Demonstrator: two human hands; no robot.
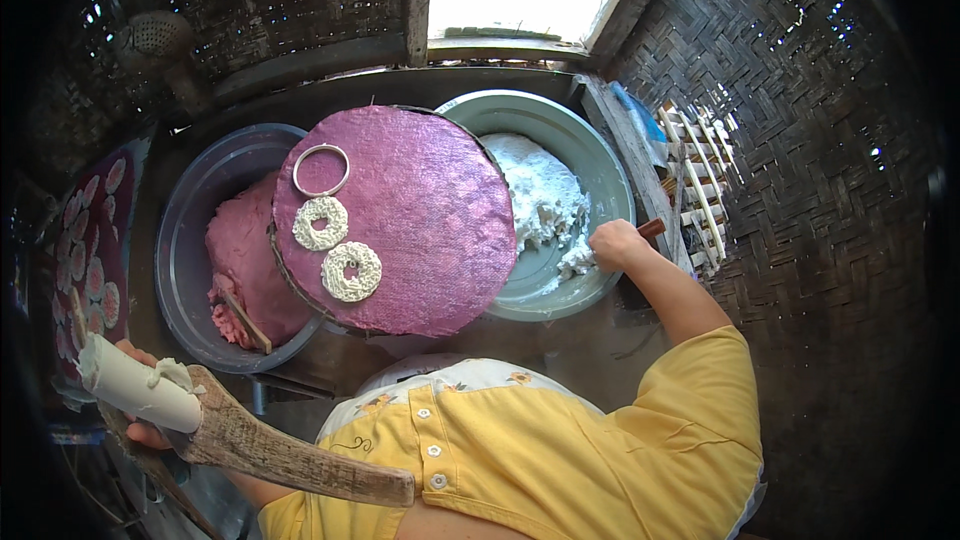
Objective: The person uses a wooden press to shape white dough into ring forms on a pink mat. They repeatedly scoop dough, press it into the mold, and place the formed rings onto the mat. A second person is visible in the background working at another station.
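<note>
My left hand [148, 432] is wrapped around a white cylinder press [150, 392] with a long wooden lever handle [300, 455]; pale dough clings to its rim. On the right, my right hand [614, 243] is closed on a tool with a brown handle [652, 228], at the inner edge of a green basin [500, 105]. White dough [535, 190] fills part of that basin, and a small lump [577, 258] lies just by my right fist. Between the hands, a round purple-covered board [430, 220] carries a pale ring [321, 147] and two lacy dough rings [351, 272].
A grey basin [190, 330] at left holds pink dough [262, 250] and a wooden stick [247, 324]. Farther left, a dark sheet bears several pink rounds [95, 285]. A slatted rack [700, 185] stands by the woven wall [800, 190] at right.
</note>
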